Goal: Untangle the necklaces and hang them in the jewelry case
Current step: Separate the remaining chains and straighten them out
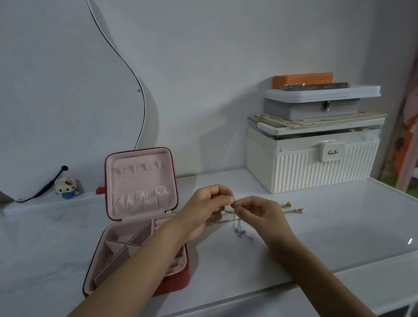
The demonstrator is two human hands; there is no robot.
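Observation:
A red jewelry case with pink lining stands open on the white table, its lid upright showing hooks and a gathered pocket. To its right, my left hand and my right hand meet above the table, and both pinch the top of a thin silver necklace. Its chain hangs down with small beads near the table. A gold necklace with round ends lies on the table behind my right hand, partly hidden.
A white ribbed storage box stands at the back right with a grey box and an orange box stacked on it. A curved mirror leans at the back left beside a small toy figure. The table's front edge is near.

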